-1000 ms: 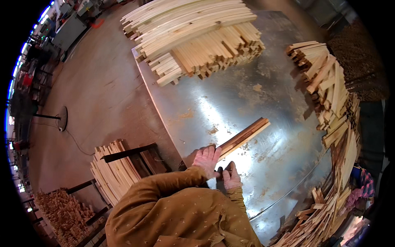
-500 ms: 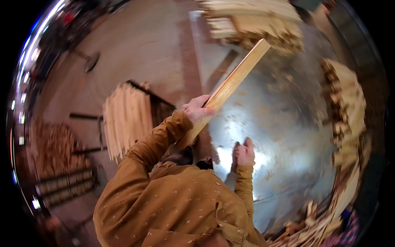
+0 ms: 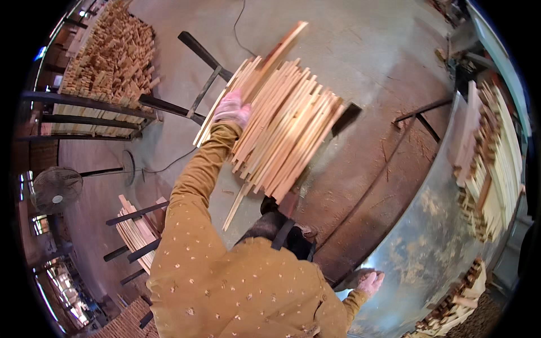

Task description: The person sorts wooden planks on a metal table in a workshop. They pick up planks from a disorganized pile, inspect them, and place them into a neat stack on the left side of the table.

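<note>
My left hand (image 3: 232,109) is closed round a wooden strip (image 3: 278,52) at the left side of a stack of wooden strips (image 3: 288,127). That strip slants away from me, and its far end sticks out past the stack. Whether its near end touches the stack is hard to see. Down at the right, my right hand (image 3: 370,283) rests by the near edge of a shiny metal table (image 3: 414,248). Its fingers look loosely apart, and no object shows in them.
Dark metal bars (image 3: 205,53) jut out beside the stack. More strips (image 3: 491,163) lie along the table's far side. At the left are a large wood pile (image 3: 112,53), a standing fan (image 3: 57,190) and a smaller rack of strips (image 3: 135,234). A cable (image 3: 169,168) crosses the floor.
I have turned left, away from the metal table. My left hand has carried the wooden strip from above the table over to the stack. My right hand stays at the table.
</note>
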A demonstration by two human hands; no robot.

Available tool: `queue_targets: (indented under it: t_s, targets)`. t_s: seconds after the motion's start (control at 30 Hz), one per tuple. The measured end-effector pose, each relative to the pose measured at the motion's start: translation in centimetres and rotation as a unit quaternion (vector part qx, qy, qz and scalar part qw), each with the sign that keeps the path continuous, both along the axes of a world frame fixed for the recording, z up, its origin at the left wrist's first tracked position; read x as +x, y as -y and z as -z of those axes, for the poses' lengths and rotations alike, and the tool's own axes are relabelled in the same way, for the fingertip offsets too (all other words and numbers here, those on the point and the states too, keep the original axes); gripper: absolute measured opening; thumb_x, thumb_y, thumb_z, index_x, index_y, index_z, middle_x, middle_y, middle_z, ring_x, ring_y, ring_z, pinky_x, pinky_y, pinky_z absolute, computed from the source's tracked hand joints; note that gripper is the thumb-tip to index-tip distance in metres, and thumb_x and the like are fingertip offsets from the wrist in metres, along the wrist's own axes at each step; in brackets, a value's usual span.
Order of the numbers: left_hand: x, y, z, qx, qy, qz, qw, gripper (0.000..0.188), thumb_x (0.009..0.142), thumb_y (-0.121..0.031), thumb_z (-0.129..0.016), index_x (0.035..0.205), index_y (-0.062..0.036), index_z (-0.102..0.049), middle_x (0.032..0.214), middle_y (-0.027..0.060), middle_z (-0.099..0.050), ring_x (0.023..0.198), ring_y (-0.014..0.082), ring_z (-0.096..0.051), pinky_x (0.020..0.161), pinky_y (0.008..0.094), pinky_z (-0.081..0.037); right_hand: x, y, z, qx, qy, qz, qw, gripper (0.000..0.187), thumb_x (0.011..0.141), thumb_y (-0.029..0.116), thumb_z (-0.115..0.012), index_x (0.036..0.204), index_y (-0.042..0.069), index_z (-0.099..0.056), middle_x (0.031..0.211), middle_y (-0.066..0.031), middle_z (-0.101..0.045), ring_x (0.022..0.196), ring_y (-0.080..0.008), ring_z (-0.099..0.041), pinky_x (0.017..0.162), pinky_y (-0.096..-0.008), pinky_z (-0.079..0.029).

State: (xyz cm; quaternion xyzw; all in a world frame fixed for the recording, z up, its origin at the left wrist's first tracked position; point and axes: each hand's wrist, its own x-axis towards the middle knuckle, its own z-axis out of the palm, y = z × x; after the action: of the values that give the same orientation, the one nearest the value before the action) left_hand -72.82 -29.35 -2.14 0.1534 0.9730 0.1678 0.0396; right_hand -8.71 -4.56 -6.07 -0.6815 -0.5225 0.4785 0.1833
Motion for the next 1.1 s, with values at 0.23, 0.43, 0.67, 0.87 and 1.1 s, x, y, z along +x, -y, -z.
queue_targets:
  t_s: [0.23,0.43,0.67,0.87,1.1]
  targets:
    - [-10.5,13.1,19.2,-0.160,0.024,-0.044,0.986,0.058,0.084,-0.028,-0.071,0.134,-0.0058,-0.051,0.125,0.0205,-0.060,0.115,0.0366,-0.058,0.099,0.0435,-0.046,-2.8,0.8,0.4,0.062,0.320,-0.083,0.942,0.047,0.096,0.020,-0.052,0.140,0.005,-0.046,0.121,-0.0151,-0.061,0.105,-0.0240,-0.059,0.093,-0.0346,-0.045]
    - [-7.1,14.4,29.0,0.071,-0.075,-0.024,0.994,0.046,0.083,-0.026,-0.072,0.121,-0.0029,-0.061,0.109,0.0204,-0.066,0.105,0.0398,-0.062,0.092,0.0436,-0.051,-7.5,1.3,-1.5,0.028,0.396,-0.132,0.908,0.045,0.097,0.024,-0.048,0.136,0.001,-0.048,0.129,-0.0166,-0.057,0.116,-0.0303,-0.054,0.101,-0.0365,-0.039]
    - [-10.4,11.0,32.5,-0.134,0.055,0.194,0.970,0.038,0.093,-0.039,-0.052,0.118,-0.0137,-0.066,0.120,0.0169,-0.065,0.111,0.0352,-0.061,0.098,0.0424,-0.048,-8.8,10.1,-3.6,-0.018,0.090,0.052,0.994,0.049,0.097,0.014,-0.051,0.143,0.000,-0.041,0.116,-0.0113,-0.063,0.101,-0.0196,-0.059,0.092,-0.0330,-0.047]
    - [-4.6,3.1,14.9,0.189,-0.019,0.209,0.959,0.038,0.097,-0.028,-0.050,0.125,-0.0033,-0.058,0.123,0.0174,-0.062,0.111,0.0322,-0.060,0.096,0.0399,-0.049,-5.3,15.9,-9.1,0.056,0.301,-0.252,0.918,0.056,0.094,0.028,-0.055,0.145,0.008,-0.038,0.123,-0.0189,-0.060,0.117,-0.0355,-0.056,0.100,-0.0427,-0.045]
    - [32.9,-10.8,-3.9,0.440,0.174,0.533,0.702,0.045,0.099,-0.020,-0.054,0.136,0.0064,-0.047,0.115,0.0149,-0.061,0.104,0.0247,-0.058,0.091,0.0348,-0.049,19.5,33.4,-8.2,0.058,0.490,0.155,0.856,0.056,0.094,0.040,-0.052,0.142,0.011,-0.043,0.120,-0.0140,-0.062,0.109,-0.0323,-0.061,0.094,-0.0417,-0.049]
